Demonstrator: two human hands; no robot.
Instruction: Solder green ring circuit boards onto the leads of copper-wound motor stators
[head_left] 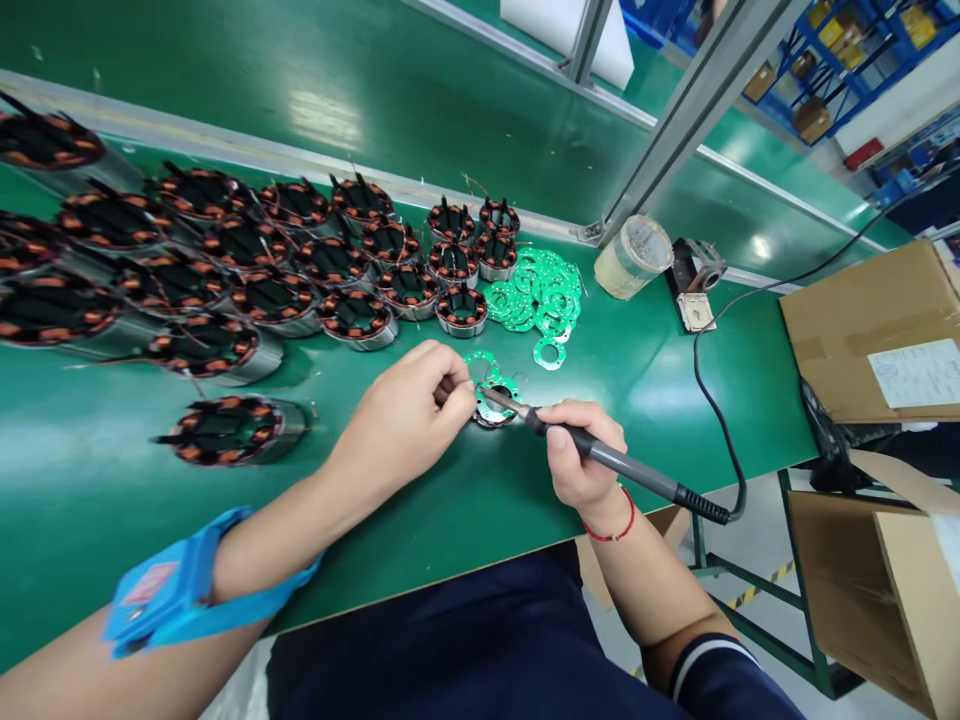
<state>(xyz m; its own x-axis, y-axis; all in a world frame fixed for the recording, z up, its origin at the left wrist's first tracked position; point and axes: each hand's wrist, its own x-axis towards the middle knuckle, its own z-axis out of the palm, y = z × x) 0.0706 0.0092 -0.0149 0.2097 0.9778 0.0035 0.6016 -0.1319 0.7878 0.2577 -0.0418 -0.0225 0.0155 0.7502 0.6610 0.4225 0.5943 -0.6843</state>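
A person's two bare hands work over a green worktop [420,545], seen from above. At the centre of the frame, a green ring-shaped board [510,385] lies on top of a small wound core [493,423], which is mostly hidden beneath it. The right hand [589,455], right of centre, is wrapped around the dark handle of a soldering iron [630,467], thumb and fingers closed on it like a pen. The iron slants to the upper left, its metal tip over the board; whether it touches is too small to tell. The left hand [412,410] comes in from the lower left, thumb and fingertips pressed together just beside the board's left edge; whether something thin is pinched between them cannot be made out.

Just beyond the hands lies a heap of similar green rings [541,285], with a single ring [549,353] at its near edge. Rows of upright cores with copper windings [274,295] fill the left and upper left of the frame, and one core [236,430] stands apart, nearer the person. Right of the heap are a pale tub [634,257] and a metal stand [694,285]. The iron's black cord [709,375] curves up the right side, passing near a cardboard box [862,325]. A blue band [187,575] circles the left forearm, a red bracelet [616,525] the right wrist.
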